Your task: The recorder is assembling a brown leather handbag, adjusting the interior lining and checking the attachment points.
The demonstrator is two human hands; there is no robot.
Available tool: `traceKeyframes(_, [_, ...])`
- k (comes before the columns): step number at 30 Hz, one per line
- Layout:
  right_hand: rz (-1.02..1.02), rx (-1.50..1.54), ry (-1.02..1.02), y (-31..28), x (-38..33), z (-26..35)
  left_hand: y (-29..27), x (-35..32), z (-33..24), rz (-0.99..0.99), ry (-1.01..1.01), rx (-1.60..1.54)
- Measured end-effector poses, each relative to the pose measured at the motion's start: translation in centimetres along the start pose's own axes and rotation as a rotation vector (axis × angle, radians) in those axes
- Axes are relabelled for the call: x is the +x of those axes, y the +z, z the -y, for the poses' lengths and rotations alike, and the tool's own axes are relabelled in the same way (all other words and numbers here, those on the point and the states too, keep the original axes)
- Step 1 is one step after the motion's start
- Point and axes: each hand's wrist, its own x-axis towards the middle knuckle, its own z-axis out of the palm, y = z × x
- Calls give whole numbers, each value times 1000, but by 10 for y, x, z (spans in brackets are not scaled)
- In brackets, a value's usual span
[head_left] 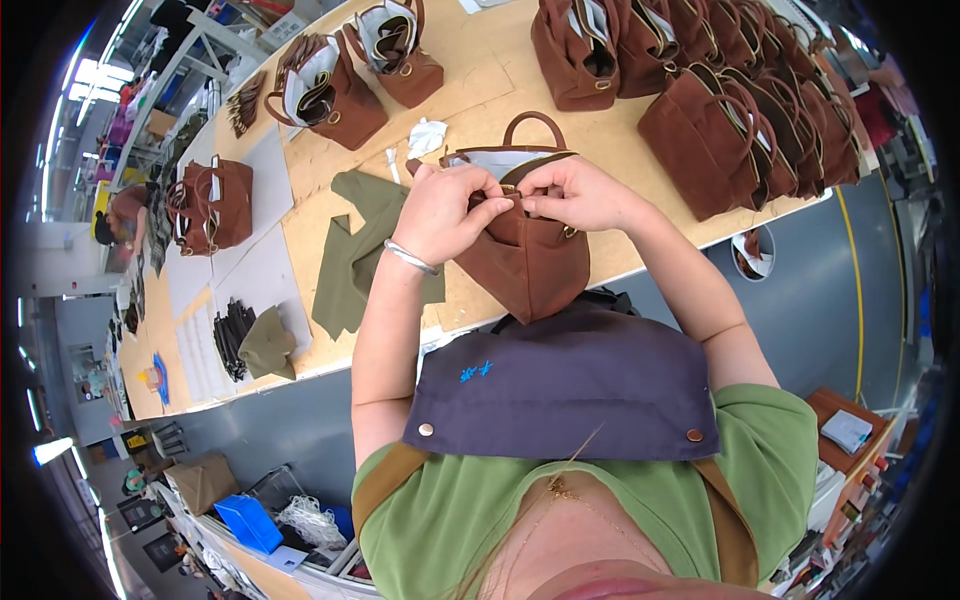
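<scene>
A brown suede handbag (530,262) with a curved handle stands at the near edge of the wooden worktable (480,90), right in front of me. My left hand (447,212), a silver bangle on its wrist, pinches the bag's top rim from the left. My right hand (575,195) grips the same rim from the right, fingertips almost meeting the left hand's. The bag's pale lining shows behind my fingers. What my fingertips pinch at the opening is hidden.
Olive-green cloth pieces (360,250) lie left of the bag, and a crumpled white paper (428,137) lies behind it. Several finished brown bags (740,110) crowd the table's far right; two more (340,90) stand at the far left. Another bag (212,203) sits further left.
</scene>
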Motion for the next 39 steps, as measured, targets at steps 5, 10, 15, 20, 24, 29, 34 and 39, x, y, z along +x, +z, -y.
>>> traceKeyframes(5, [-12, -70, -49, -1, 1, -1, 2, 0, 0, -41, 12, 18])
traceKeyframes(10, [-17, -97, -57, 0, 0, 3, 4, 1, 0, -56, 10, -39])
traceKeyframes(15, [-61, -113, -155, 3, 0, 0, 3, 1, -1, -82, 26, -52])
traceKeyframes(20, [-66, -108, -143, 3, 0, 0, 3, 0, -2, -77, 4, -37])
traceKeyframes(24, [-78, -162, -160, 5, -2, 6, 2, 0, -3, -54, -60, -67])
traceKeyframes(29, [-95, -212, -218, 8, -3, 10, 4, -1, -6, -96, -123, -182])
traceKeyframes(34, [-147, -243, -172, 11, -4, 15, 7, -4, -6, -93, -48, -80])
traceKeyframes(39, [-251, -153, 22, 18, -7, 15, 10, -13, 0, -128, -122, -25])
